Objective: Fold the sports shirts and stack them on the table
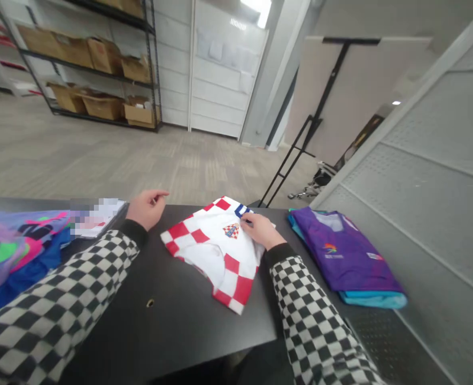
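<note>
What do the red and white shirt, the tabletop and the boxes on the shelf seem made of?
Shirt: soft, matte fabric, possibly polyester; it lies in loose folds. Tabletop: smooth and dark with a soft sheen, perhaps laminate or painted metal. Boxes: probably matte cardboard, judging by their plain brown sides.

Cardboard boxes (105, 55) sit on black shelving (111, 15); a black stand (326, 96) rises against a pale board (366, 88).

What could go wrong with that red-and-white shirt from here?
The red-and-white shirt lies near the far edge of the table, so it might slip off. Only the right hand is on it; the left hand is off, so a tug could crease it. The right sleeve might brush the folded purple shirt.
</note>
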Demonstrator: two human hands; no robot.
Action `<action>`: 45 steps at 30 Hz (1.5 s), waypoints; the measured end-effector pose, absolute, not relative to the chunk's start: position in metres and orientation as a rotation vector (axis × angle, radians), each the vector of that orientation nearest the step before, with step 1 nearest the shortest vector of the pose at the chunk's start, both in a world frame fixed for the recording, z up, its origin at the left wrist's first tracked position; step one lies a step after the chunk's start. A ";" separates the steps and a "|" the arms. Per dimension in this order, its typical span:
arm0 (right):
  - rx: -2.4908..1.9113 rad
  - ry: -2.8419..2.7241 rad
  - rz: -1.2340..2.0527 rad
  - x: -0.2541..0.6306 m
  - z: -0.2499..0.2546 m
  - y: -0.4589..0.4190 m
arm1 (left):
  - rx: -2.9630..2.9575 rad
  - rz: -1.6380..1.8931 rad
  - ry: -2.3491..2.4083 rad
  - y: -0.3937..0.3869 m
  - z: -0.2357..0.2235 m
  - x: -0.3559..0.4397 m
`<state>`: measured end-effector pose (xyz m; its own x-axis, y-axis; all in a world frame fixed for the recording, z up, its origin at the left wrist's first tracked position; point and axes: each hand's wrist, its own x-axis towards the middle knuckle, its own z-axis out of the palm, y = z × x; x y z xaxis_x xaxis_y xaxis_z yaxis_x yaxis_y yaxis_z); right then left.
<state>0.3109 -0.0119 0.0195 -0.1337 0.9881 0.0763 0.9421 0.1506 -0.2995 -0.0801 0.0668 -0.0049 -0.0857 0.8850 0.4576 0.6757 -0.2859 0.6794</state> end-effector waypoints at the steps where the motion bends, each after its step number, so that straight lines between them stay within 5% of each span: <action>1: -1.982 -2.125 0.209 0.320 0.025 -0.025 | 1.912 1.347 1.719 0.059 -0.004 -0.084; 8: -2.301 -1.972 0.105 0.300 0.039 -0.166 | 1.954 1.437 1.579 -0.010 0.006 -0.092; 15: -1.874 -2.120 0.365 0.236 0.065 -0.262 | 2.335 1.429 1.160 -0.139 0.018 -0.056; 21: -1.919 -2.213 0.159 0.290 0.032 -0.284 | 2.636 0.886 1.075 -0.244 -0.024 -0.046; 33: -1.720 -2.265 -0.181 0.327 -0.014 -0.320 | 2.752 0.855 1.064 -0.241 -0.030 -0.060; 45: -1.579 -2.331 0.048 0.343 0.049 -0.356 | 2.726 0.536 0.668 -0.243 0.030 -0.068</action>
<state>0.3429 -0.3558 0.0492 -0.3352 0.9095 0.2458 0.8986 0.3870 -0.2066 -0.0678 -0.2432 0.0302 0.8241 0.4894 0.2852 0.3843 -0.8530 0.3531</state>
